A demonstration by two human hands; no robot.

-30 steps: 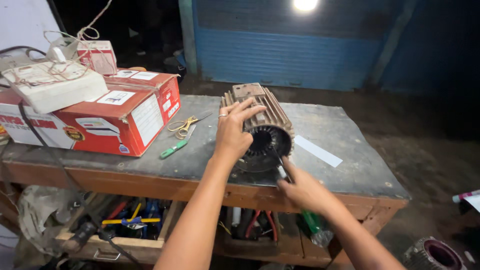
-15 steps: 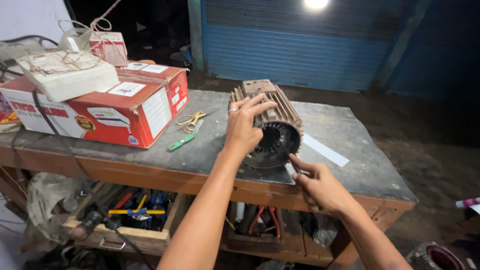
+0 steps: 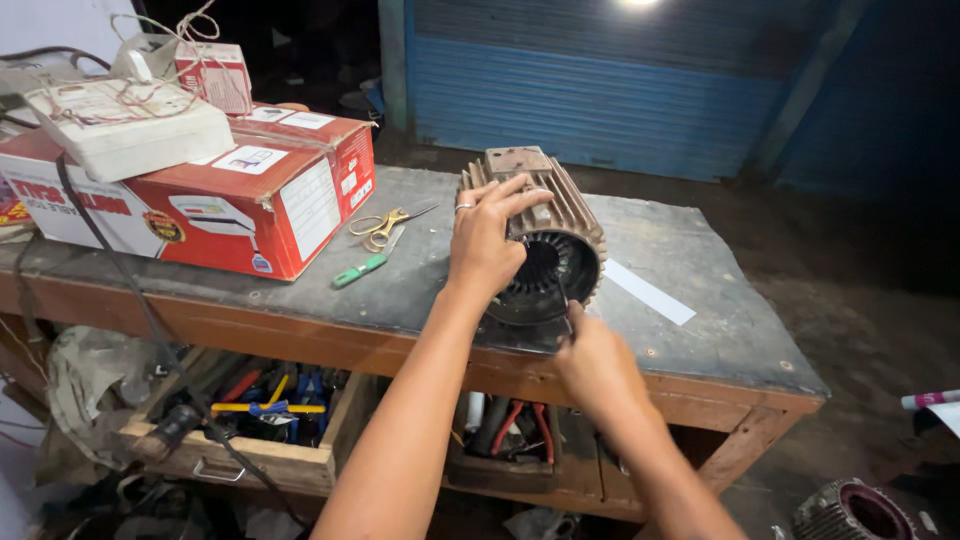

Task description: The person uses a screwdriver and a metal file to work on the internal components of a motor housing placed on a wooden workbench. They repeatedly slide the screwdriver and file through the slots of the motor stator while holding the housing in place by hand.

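A ribbed metal motor housing [image 3: 560, 225] lies on its side on the workbench [image 3: 690, 270], its open end facing me. My left hand [image 3: 485, 240] rests over its left side and front rim, fingers spread, with a ring on one finger. Just below the opening, my right hand [image 3: 595, 360] is closed around a thin dark tool [image 3: 563, 297] whose tip reaches into the housing's mouth.
Red and white cardboard boxes [image 3: 250, 195] stand at the bench's left with a white box and cords on top. Scissors [image 3: 385, 225], a green-handled tool [image 3: 358, 270] and a white paper strip [image 3: 650, 292] lie on the bench. A tool drawer [image 3: 250, 430] hangs open below. Another housing [image 3: 850, 510] sits on the floor.
My right hand has risen from the bench edge up to the housing's opening, bringing the thin tool to its mouth. My left hand stays on the housing.
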